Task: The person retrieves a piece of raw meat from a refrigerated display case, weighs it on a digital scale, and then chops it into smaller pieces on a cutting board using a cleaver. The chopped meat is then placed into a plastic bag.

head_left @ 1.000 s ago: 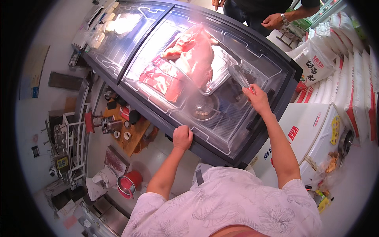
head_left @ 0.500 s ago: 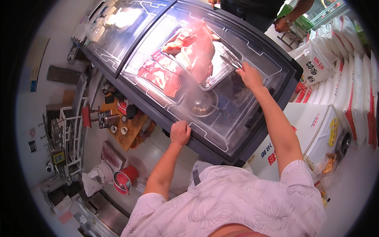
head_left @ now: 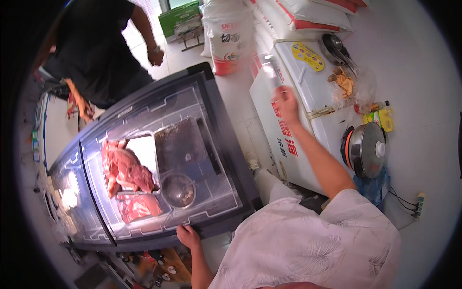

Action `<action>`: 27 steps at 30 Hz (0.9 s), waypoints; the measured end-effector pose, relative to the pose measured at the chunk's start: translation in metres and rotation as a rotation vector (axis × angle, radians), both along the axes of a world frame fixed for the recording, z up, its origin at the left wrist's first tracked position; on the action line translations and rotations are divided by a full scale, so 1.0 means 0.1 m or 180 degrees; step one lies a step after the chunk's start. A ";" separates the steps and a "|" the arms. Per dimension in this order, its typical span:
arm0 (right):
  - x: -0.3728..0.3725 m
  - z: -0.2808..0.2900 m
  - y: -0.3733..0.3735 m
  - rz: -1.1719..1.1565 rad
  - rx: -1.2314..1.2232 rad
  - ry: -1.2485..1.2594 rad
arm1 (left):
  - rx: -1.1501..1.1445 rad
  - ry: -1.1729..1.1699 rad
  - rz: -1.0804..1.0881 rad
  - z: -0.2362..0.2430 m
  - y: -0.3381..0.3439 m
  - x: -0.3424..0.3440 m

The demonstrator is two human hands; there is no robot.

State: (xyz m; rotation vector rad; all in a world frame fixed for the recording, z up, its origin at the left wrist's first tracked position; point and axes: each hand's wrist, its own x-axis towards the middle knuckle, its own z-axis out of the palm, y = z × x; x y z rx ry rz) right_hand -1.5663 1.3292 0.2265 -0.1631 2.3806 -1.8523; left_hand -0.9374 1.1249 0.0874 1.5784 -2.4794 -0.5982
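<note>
My right hand is closed round a shiny metal utensil, blurred by motion, above the white chest freezer at the right. My left hand grips the dark front edge of the glass-topped display case. Under the case's clear lid, raw meat lies on a metal tray, with a flatter cut of meat in front, a round metal bowl beside them and a dark, indistinct container behind the bowl.
A co-worker in dark clothes stands across the case. White sacks with red print stand and lie stacked behind the freezer. On the freezer are a lidded pot, pans, a plastic bag and a yellow jug.
The view has turned rightward. My right hand has carried the utensil from over the case's lid to above the white freezer. My left hand stays on the case's edge.
</note>
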 end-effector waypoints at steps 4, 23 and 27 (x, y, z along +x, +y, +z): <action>-2.24 0.23 1.90 -0.0952 0.1845 0.1261 | -0.0229 -0.0075 -0.0072 0.30 0.22 0.00; -5.13 0.02 3.07 -0.0411 0.4255 0.0326 | 0.0472 -0.0806 0.0015 0.79 1.27 -0.97; -4.68 0.33 2.51 -0.1410 0.3405 0.0974 | -0.0011 0.0225 0.0151 0.90 0.71 -1.46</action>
